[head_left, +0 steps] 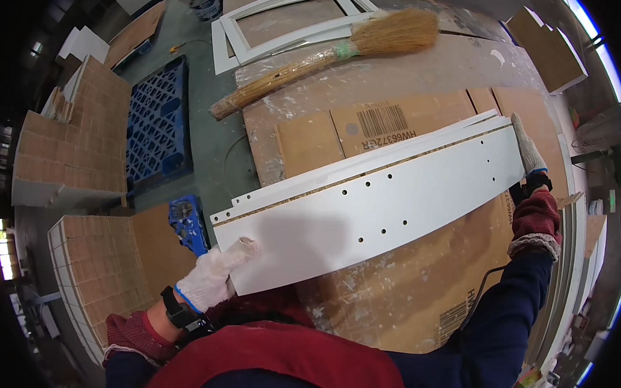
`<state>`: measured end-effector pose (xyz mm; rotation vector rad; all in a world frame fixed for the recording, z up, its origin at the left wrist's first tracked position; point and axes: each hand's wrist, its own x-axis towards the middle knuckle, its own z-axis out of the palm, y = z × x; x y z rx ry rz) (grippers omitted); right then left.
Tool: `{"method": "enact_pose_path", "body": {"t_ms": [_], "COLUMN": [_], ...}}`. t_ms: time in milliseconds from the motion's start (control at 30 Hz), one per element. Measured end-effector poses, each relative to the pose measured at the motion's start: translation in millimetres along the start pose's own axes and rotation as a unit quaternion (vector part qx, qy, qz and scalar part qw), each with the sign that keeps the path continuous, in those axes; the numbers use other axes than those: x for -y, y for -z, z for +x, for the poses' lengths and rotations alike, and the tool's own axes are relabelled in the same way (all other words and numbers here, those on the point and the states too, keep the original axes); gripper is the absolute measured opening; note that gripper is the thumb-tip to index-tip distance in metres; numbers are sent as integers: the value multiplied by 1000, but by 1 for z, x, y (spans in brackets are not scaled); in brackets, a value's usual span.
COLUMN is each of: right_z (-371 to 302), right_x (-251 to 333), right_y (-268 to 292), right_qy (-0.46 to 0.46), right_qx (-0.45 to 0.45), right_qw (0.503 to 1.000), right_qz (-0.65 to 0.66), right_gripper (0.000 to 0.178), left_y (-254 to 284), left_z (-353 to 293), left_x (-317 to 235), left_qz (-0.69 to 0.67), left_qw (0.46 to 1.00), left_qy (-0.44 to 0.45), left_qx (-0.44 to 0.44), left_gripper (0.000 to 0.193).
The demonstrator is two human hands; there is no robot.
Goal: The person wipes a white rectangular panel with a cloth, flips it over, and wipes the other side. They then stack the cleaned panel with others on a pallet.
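Note:
A long white board with a groove along its far side and several drilled holes is held slantwise above the work table. My left hand, in a white glove, grips its near left end, with the thumb on top and the other fingers hidden below. At the far right end my right hand, also gloved, is closed on the short edge. Another white strip or panel shows just beyond the grooved edge; I cannot tell whether it is held too. Flattened cardboard lies beneath the boards.
A straw broom lies across the table's far part, beside white frames. On the left are a blue plastic pallet, stacked boards and a blue tool or device. Long panels stand along the right side.

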<state>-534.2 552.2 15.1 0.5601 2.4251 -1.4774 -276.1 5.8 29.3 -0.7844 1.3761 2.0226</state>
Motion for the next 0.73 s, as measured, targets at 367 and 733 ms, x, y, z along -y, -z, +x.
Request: {"method": "enact_pose_path", "body": {"t_ms": [367,733], "right_z": [-41,-117], "right_x": [-36,-55], "right_y": [-13,-20], "right_qy": [-14,-83], "right_qx": [29,42], "right_qw": [985,988], "right_qz": [169,120], "right_gripper": [76,82], "left_y": [30,65], "left_z": [5,12], "left_x": [-5,-32], "left_qz": [-117,-78], "left_qw": [992,996], "left_qy": [-25,-18], "left_qx": [37,23], "left_gripper": [42,52]}}
